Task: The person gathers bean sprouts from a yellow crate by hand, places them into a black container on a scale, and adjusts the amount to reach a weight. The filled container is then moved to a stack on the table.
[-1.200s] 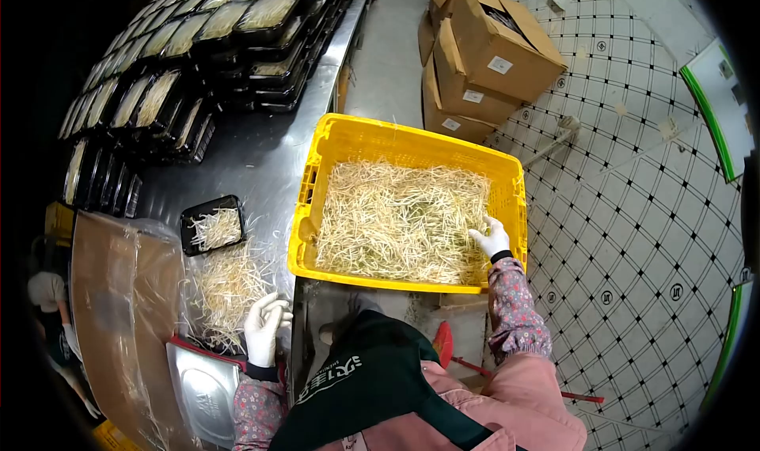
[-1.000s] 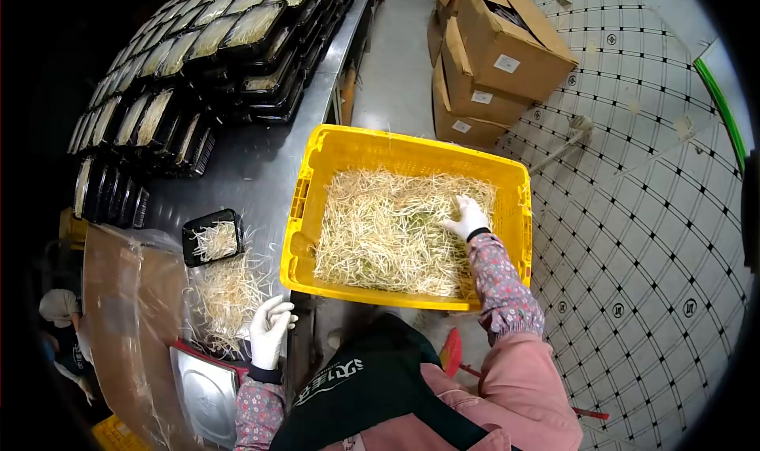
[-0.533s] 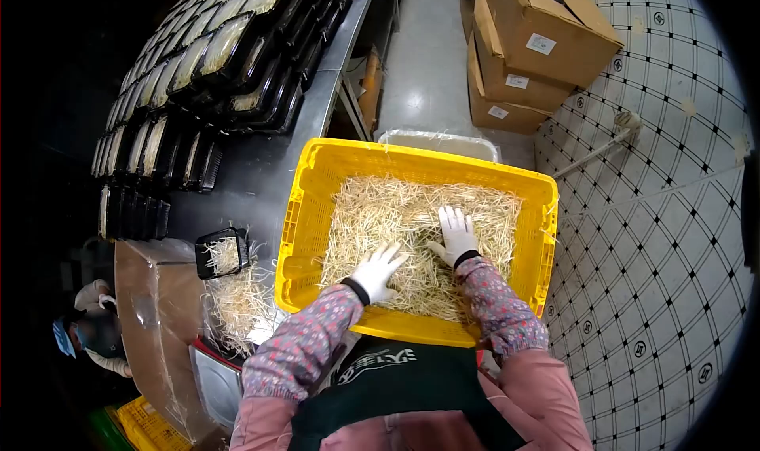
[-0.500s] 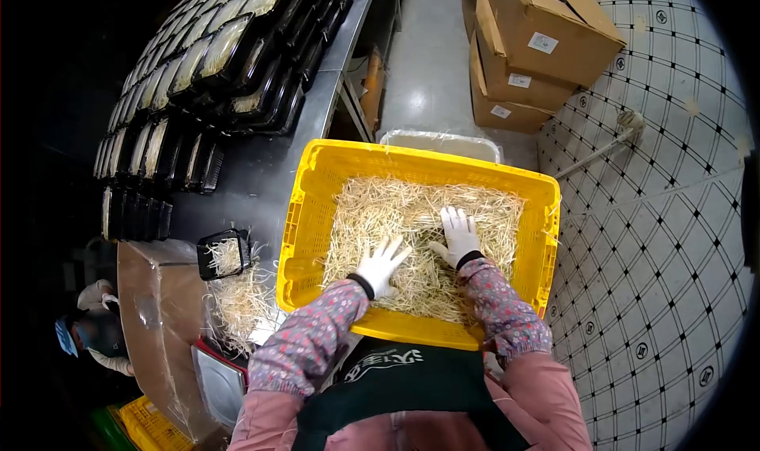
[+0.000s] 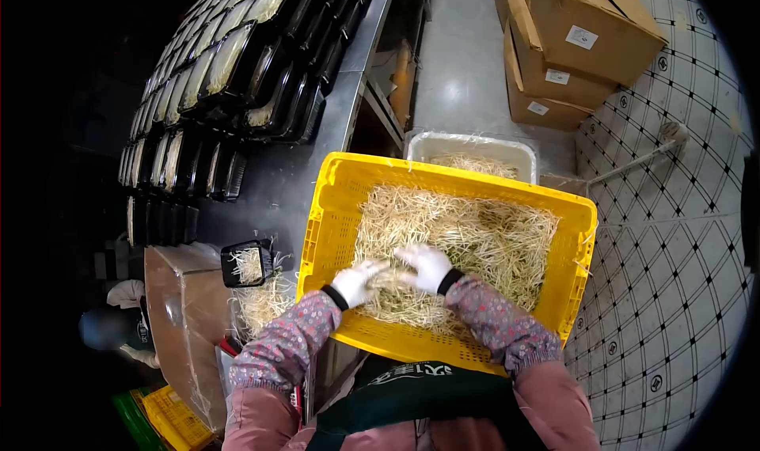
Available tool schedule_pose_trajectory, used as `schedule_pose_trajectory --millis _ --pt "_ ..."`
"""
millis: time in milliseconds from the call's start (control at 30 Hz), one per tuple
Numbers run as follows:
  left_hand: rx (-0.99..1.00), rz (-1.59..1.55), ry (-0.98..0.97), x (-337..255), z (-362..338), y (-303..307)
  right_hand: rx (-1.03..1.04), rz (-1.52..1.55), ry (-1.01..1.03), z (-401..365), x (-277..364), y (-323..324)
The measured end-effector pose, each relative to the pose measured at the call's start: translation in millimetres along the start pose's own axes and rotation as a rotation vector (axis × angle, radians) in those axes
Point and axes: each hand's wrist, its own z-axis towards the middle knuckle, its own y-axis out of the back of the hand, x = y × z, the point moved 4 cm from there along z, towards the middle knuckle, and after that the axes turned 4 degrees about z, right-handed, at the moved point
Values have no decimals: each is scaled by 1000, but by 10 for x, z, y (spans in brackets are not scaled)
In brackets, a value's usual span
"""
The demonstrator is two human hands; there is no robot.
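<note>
A yellow plastic crate [image 5: 451, 174] stands tilted before me, filled with a thick layer of pale bean sprouts [image 5: 491, 249]. Both of my hands wear white gloves. Low on the left of the heap, my left hand [image 5: 354, 283] has its fingers stretched toward the right, slightly blurred, touching the sprouts. Facing it from the right is my right hand [image 5: 427, 267], fingers apart and pointing left over the sprouts. A few sprouts lie between the two hands; neither hand plainly grips any.
Left, a metal table [image 5: 269, 166] bears stacked black trays [image 5: 261, 79], a small black tray [image 5: 245, 264] and loose sprouts [image 5: 265, 305]. A white bin [image 5: 529, 160] stands behind the crate. Cardboard boxes [image 5: 586, 55] are stacked back right. Another person [image 5: 119, 316] is at far left.
My hands have come closer together, the right one moving left and nearer to me. The view has shifted, and more of the white bin with sprouts now shows.
</note>
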Motion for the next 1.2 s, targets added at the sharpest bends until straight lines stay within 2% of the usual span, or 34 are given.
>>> schedule_pose_trajectory --millis 33,100,167,200,233,300,333,367,400,433,500,567,633,700,767,800,867,900,967,1000,1033,1100,1133,1167,1200 --pt "-46 41 -42 109 193 65 -1 -83 -97 268 -115 139" --pt "-36 118 78 350 641 157 -94 -268 -182 634 -184 409" --pt "-140 158 224 619 965 93 -114 -278 -319 832 -234 409" --pt "-101 135 219 705 1019 -60 11 -324 -350 821 -96 242" --pt "-73 113 226 718 981 -176 -11 -340 -282 771 -79 -36" --pt "-204 19 230 712 618 -514 -2 -361 -40 486 79 -487" --pt "-96 -22 201 470 327 -492 -27 -296 29 233 215 -556" --pt "40 -13 112 171 50 -383 56 -272 108 9 272 -731" --pt "85 2 25 295 -197 -657 -13 -177 266 -255 371 -766" --pt "94 1 -50 150 -347 -553 37 -41 229 -396 419 -772" --pt "90 -52 -58 31 -330 -288 16 45 205 -435 417 -578" --pt "118 -23 52 173 -29 -83 75 16 97 -171 413 -147" --pt "-70 24 31 431 422 -1 -161 -266 68 242 192 41" --pt "-85 169 192 551 872 141 -156 -438 -113 671 -24 259" --pt "-30 115 408 699 1169 148 -245 -402 -245 971 -249 236" --pt "-16 86 444 797 1235 20 -287 -382 -310 1058 -297 208" --pt "-28 -19 367 863 1104 -138 21 -196 -384 1089 -135 18" --pt "-43 -74 325 860 1013 -191 58 -235 -347 978 -19 -216" --pt "125 -2 270 721 618 -326 67 -243 -214 612 224 -496" --pt "135 -9 217 636 365 -378 -42 -168 -72 389 325 -579" --pt "151 -18 167 557 140 -391 71 -90 -63 188 482 -476" --pt "118 -177 24 398 -87 -191 62 -1 133 -4 428 -334" --pt "107 -162 1 356 -24 -44 59 -10 115 86 329 -225" --pt "-29 -104 -53 517 104 -61 19 -1 57 233 201 -76" --pt "-135 -79 78 567 301 23 26 11 -36 463 90 123"
